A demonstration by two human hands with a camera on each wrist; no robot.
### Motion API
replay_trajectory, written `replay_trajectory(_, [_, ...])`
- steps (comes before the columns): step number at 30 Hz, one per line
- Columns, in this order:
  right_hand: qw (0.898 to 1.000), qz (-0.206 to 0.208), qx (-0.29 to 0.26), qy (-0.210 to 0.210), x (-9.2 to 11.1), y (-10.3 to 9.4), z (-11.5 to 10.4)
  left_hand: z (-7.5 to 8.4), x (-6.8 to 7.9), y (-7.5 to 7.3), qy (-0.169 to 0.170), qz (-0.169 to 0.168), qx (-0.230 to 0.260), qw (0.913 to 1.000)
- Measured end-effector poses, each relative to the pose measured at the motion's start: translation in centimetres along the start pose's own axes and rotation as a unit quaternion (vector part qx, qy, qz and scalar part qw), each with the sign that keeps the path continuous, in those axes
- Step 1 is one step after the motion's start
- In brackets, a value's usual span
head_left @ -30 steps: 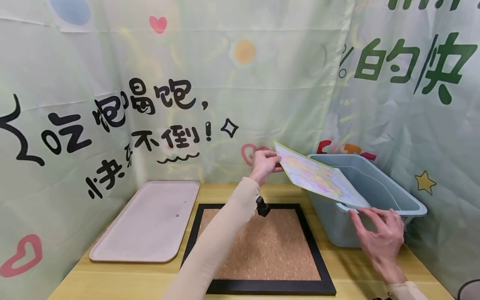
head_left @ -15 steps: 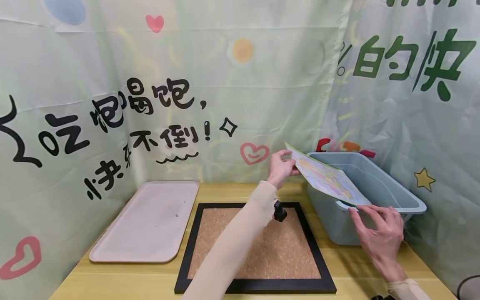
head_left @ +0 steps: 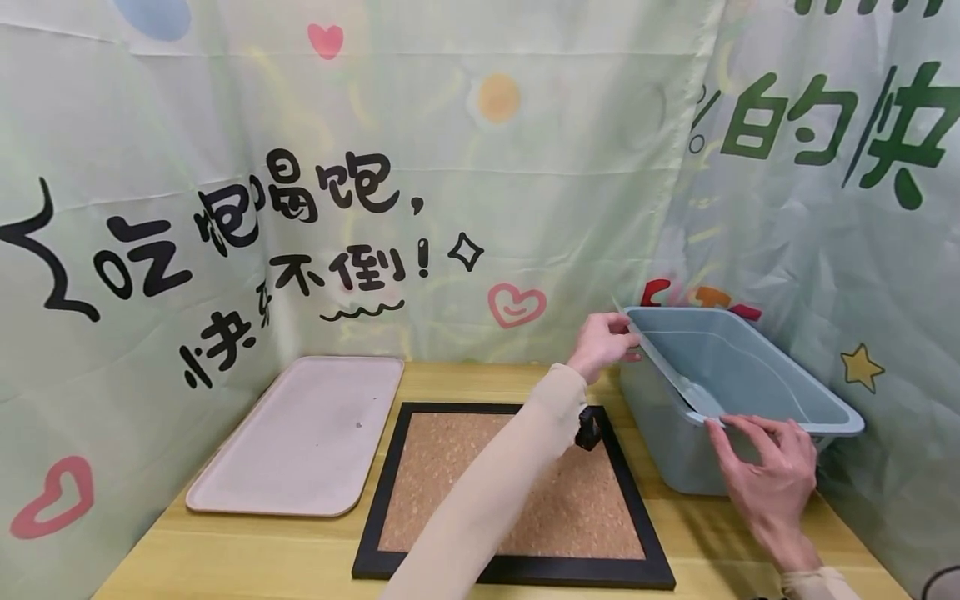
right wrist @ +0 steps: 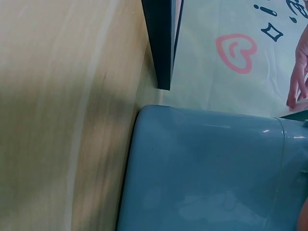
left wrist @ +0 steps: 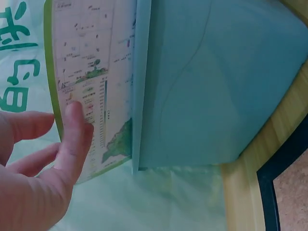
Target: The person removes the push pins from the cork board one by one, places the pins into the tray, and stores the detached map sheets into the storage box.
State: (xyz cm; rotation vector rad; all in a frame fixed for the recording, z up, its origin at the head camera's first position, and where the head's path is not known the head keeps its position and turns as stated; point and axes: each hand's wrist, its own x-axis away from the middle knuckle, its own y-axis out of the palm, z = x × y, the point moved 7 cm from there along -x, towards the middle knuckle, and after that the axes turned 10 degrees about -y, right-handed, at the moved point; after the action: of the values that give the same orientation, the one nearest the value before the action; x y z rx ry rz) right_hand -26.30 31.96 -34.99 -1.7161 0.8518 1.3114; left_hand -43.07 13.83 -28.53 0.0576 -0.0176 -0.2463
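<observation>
A thin map [left wrist: 94, 57] with a green border stands at the left side of a blue-grey plastic bin [head_left: 750, 333], nearly edge-on in the head view. Beside the bin's far left rim, my left hand [head_left: 602, 343] pinches the map's edge; in the left wrist view a finger of my left hand [left wrist: 43, 178] lies across the printed face. At the bin's near left corner, the thumb and fingers of my right hand [head_left: 772, 479] pinch what appears to be the map's near corner by the rim. The right wrist view shows mostly the bin's outer wall [right wrist: 207, 168].
A black-framed cork board [head_left: 442, 467] lies on the wooden table [head_left: 240, 550], partly beneath my left forearm. To its left is a pale pink tray [head_left: 300, 442]. A printed cloth [head_left: 420, 100] hangs around the table's back and sides.
My left hand has moved right toward the bin, turning the map from a visible slanted face to nearly edge-on. My right hand has stayed at the bin's near corner.
</observation>
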Motion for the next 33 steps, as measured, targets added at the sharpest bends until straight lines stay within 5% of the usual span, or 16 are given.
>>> replay_trajectory(4, [1.0,-0.015,0.009,0.002,0.1,0.1,0.2,-0.1,0.4,0.2,0.0,-0.017,-0.056,0.9983])
replay_trajectory(11, [0.999,0.033,-0.005,0.001,0.1,-0.5,0.2,-0.2,1.2,-0.1,0.018,-0.067,-0.105,0.9921])
replay_trajectory(19, [0.999,0.043,0.007,-0.013,0.0,-1.1,0.4,-0.7,1.9,-2.4,0.05,-0.059,-0.154,0.9851])
replay_trajectory(26, [0.996,0.07,0.007,-0.055,-0.2,-1.3,-0.7,-2.2,3.2,-6.1,0.067,-0.031,-0.241,0.9678])
replay_trajectory(33, [0.984,0.1,-0.016,-0.148,-1.3,0.3,-4.3,-4.1,4.7,-11.0,0.072,-0.024,-0.252,0.9646])
